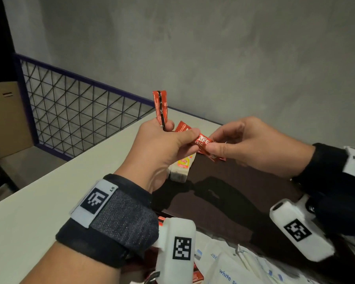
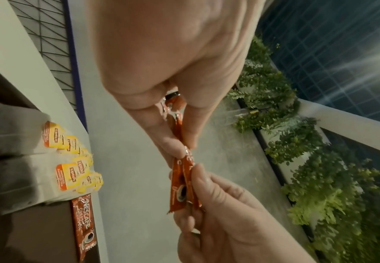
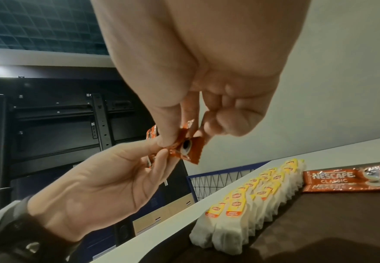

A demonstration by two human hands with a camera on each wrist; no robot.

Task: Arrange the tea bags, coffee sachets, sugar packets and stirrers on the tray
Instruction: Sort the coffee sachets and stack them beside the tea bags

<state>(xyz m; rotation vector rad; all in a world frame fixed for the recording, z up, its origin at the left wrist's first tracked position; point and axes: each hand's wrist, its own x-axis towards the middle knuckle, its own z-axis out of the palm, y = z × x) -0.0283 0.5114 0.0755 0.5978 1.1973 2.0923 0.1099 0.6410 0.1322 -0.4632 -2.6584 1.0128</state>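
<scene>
Both hands hold a strip of red Nescafe coffee sachets [image 1: 203,141] above the dark brown tray [image 1: 234,191]. My left hand [image 1: 184,138] grips the strip, with one sachet [image 1: 160,107] sticking up out of the fist. My right hand [image 1: 215,145] pinches the other end of the sachet [image 3: 189,147] between thumb and finger. A row of yellow-tagged tea bags [image 1: 181,169] stands along the tray's far left edge. Another coffee sachet [image 3: 346,179] lies on the tray beside the tea bags [image 3: 252,204].
White sugar packets [image 1: 223,269] lie in a heap at the tray's near edge, under my wrists. The tray sits on a pale table [image 1: 39,201] against a grey wall. A wire-mesh panel [image 1: 70,111] with a purple frame stands beyond the table's left side.
</scene>
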